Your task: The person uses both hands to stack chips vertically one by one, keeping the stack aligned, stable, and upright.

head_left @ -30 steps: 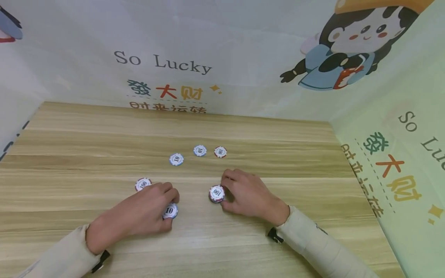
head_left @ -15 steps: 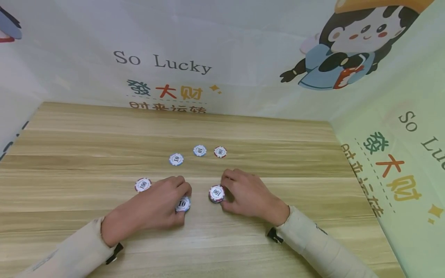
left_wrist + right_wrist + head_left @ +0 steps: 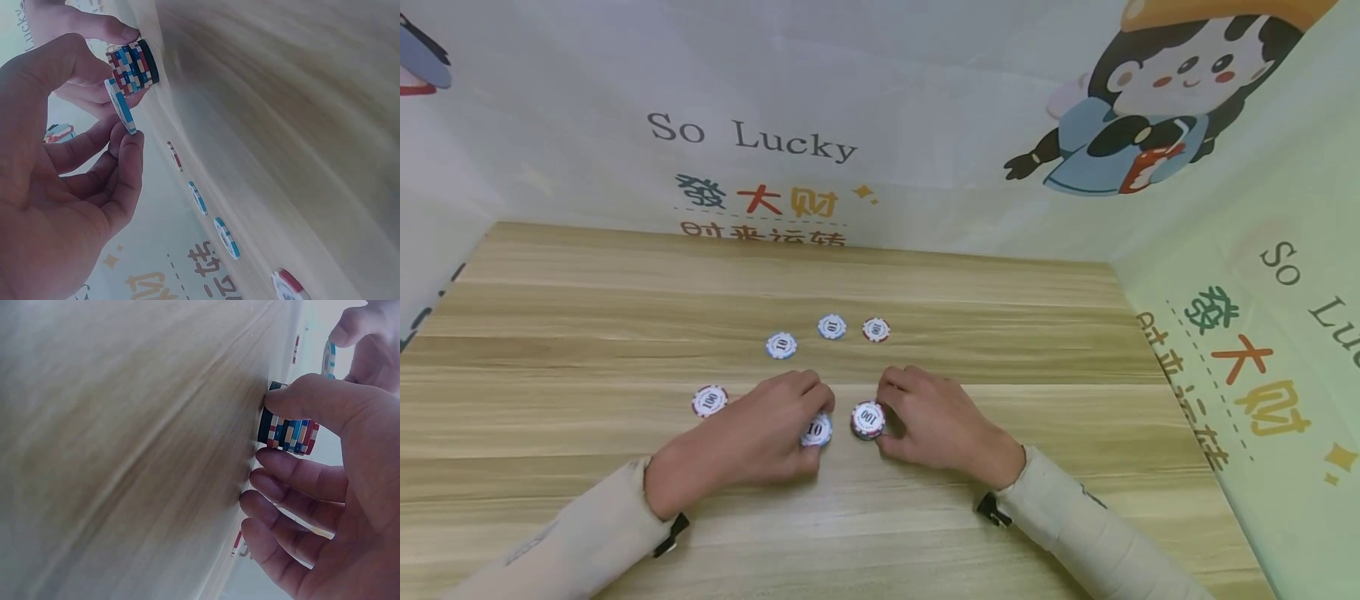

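Observation:
My left hand [image 3: 741,437] pinches a blue-and-white poker chip [image 3: 816,431] marked 10 between thumb and fingers. In the left wrist view that chip [image 3: 122,107] is tilted on edge, raised off the table close to the stack. A short stack of poker chips [image 3: 868,420] stands just right of it, topped by a red-and-white 100 chip. My right hand [image 3: 936,421] holds this stack at its sides, thumb on one side and index finger on the other. From the right wrist, the stack [image 3: 290,434] shows red, blue and dark-edged layers.
Flat on the wood-grain table [image 3: 1000,333] lie two blue 10 chips, one left [image 3: 781,345] and one middle [image 3: 832,326], plus a red 100 chip [image 3: 876,329]. Another red 100 chip [image 3: 710,401] lies beside my left forearm. Printed cloth walls [image 3: 925,125] enclose the table's back and sides.
My left hand has carried the blue 10 chip rightward and slightly away from me, nearer to the stack. My right hand stays still at the stack.

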`<move>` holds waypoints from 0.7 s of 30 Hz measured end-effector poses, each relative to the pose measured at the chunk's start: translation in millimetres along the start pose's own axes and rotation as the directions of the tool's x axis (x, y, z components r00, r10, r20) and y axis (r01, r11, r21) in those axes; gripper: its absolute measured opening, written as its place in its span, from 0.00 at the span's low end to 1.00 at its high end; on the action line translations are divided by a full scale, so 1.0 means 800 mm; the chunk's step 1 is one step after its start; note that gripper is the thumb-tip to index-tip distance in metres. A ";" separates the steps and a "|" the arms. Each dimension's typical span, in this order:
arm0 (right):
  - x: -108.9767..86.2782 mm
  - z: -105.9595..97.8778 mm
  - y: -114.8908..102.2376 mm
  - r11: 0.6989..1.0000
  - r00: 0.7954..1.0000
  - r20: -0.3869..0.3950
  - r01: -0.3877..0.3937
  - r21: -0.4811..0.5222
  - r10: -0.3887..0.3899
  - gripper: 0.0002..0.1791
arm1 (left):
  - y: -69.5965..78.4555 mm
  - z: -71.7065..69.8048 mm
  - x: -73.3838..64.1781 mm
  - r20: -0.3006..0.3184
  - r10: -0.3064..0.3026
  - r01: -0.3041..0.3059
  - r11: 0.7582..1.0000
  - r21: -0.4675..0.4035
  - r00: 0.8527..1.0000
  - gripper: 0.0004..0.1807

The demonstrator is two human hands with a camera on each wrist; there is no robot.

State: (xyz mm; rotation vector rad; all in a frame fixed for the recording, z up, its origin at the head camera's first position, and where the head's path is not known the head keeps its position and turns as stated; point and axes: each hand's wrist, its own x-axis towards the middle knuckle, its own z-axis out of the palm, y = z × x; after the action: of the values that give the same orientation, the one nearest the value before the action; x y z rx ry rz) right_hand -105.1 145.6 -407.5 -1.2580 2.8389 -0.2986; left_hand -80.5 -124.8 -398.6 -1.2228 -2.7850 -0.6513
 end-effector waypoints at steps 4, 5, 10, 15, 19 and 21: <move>0.000 0.000 0.001 1.000 1.000 0.002 0.000 0.005 0.000 0.19 | 0.001 0.001 0.006 0.009 -0.008 0.008 1.000 -0.012 1.000 0.19; 0.000 0.000 0.001 1.000 1.000 -0.001 0.001 0.005 -0.001 0.18 | 0.001 0.001 0.008 0.005 -0.005 0.005 1.000 -0.012 1.000 0.19; 0.000 0.001 0.001 1.000 1.000 -0.020 0.008 0.003 -0.008 0.18 | 0.002 0.002 0.013 -0.013 0.018 -0.018 1.000 -0.004 1.000 0.19; 0.000 0.002 0.001 1.000 1.000 -0.029 0.011 0.000 -0.011 0.17 | 0.004 0.006 0.018 -0.038 0.047 -0.047 0.999 0.000 0.998 0.18; 0.000 0.002 0.001 1.000 0.999 -0.032 0.012 0.004 -0.011 0.17 | 0.006 0.009 0.025 -0.051 0.066 -0.066 0.998 -0.002 0.997 0.17; 0.000 0.002 0.001 1.000 0.999 -0.035 0.014 0.003 -0.014 0.17 | 0.007 0.010 0.029 -0.054 0.074 -0.074 0.997 -0.006 0.996 0.17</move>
State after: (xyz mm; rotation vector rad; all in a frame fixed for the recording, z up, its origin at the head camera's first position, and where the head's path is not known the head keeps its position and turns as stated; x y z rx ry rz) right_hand -105.4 146.1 -409.6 -1.2849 2.8588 -0.3285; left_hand -91.4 -101.7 -399.3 -1.2829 -2.6822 -0.6802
